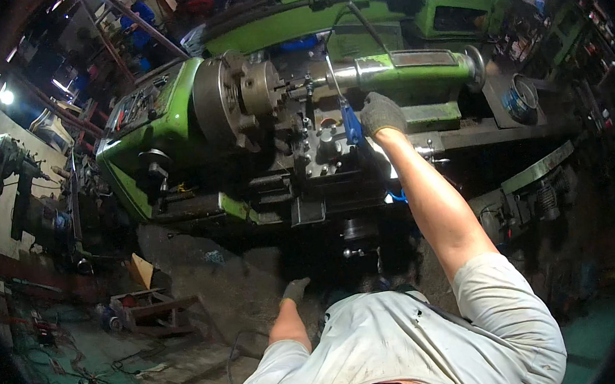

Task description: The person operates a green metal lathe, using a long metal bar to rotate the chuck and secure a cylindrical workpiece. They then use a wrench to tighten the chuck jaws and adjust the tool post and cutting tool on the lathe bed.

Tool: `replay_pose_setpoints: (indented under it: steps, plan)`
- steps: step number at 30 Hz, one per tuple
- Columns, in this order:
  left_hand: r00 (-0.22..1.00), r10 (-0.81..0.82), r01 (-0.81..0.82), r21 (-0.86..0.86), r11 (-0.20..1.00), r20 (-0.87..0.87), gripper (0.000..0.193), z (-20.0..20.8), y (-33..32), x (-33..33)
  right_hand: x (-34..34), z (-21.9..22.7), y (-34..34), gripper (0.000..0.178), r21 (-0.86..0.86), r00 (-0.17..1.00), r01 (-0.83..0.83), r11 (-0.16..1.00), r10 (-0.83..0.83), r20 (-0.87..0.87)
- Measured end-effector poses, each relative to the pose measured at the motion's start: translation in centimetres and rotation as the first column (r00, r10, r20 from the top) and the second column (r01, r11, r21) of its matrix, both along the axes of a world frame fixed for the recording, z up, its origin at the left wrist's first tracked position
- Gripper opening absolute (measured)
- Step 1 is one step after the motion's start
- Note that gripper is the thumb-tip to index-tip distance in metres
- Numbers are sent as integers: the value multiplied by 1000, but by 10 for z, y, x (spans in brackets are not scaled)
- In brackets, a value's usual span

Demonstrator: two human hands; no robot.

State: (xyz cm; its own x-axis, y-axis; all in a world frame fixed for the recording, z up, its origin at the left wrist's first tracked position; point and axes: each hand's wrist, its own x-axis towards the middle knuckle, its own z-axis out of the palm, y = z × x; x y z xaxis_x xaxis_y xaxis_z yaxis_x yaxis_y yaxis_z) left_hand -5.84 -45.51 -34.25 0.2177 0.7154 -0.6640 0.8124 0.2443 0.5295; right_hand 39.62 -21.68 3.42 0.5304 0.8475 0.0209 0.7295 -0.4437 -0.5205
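A green lathe stands before me, its headstock [178,115] on the left and its large round chuck [223,101] facing right. My right hand [383,114], in a dark grey knit glove, reaches over the carriage to the near side of the tailstock [421,72]. Its fingers look curled, and what they may hold is hidden. Just left of it, a blue object [351,124] hangs by the thin bent tube [330,62]. The tool post [328,146] sits below and to the left. My left hand [296,289], gloved too, hangs low in front of the lathe, fingers stretched, with nothing visible in it.
A blue bucket-like container [520,102] stands beyond the tailstock handwheel [476,67]. Hand tools [125,113] lie on top of the headstock. A wooden frame [161,311] and loose cables [93,379] are on the floor at left. Another person in blue [138,24] is far back.
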Motion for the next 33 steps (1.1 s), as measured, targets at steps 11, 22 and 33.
replay_pose_setpoints:
  steps: [11, 22, 33]
  plan:
    - [967, 251, -252, 30, 967, 42, 63, -25, -7, 5, -4, 5, -4, 30, -11, 999, -53, 999, 53, 12]
    - [992, 127, -126, -36, 991, 13, 65, -36, 17, -24, -8, 4, -2, 31, -14, 999, 32, 999, -33, -26]
    - [998, -15, 16, -19, 1000, 68, 66, -25, 87, -35, -6, -7, 1, 32, 4, 986, 161, 987, -161, 31]
